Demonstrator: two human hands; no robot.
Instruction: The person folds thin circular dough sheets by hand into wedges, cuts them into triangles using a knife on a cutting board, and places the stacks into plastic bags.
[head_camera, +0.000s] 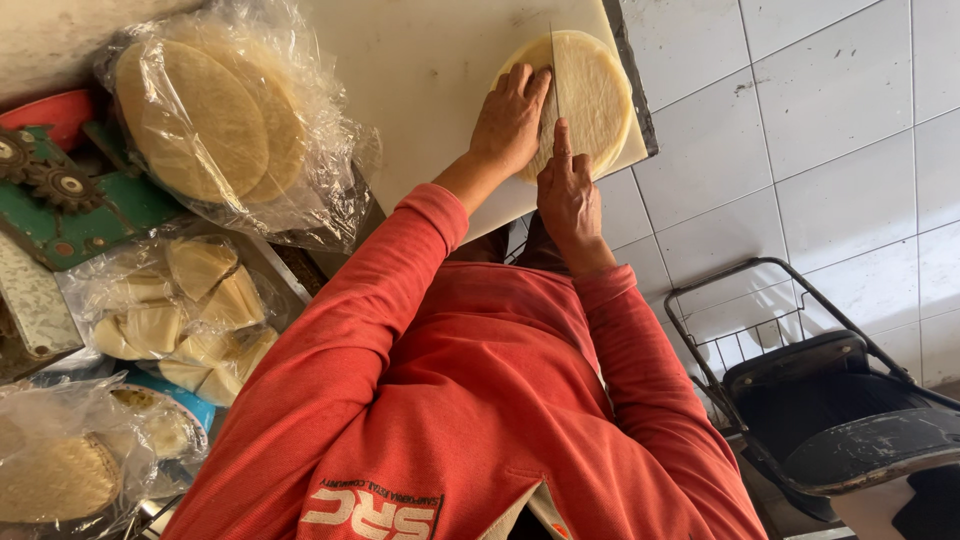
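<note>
While our left hand (508, 120) presses flat on the round wrapper stack (592, 95), our right hand (568, 190), gripping the knife (556, 85), should cut straight down the middle.

Clear plastic bag (235, 120) w/ stacked round pale flatbreads is lying at upper left, beside the white cutting board. Below it, 2nd clear bag (170, 310) is holding folded, cut pale wedges, sitting at mid-left. 3rd crinkled clear bag (70, 450) is resting at bottom-left corner w/ round tan discs inside. No signs or screens showing.
</note>
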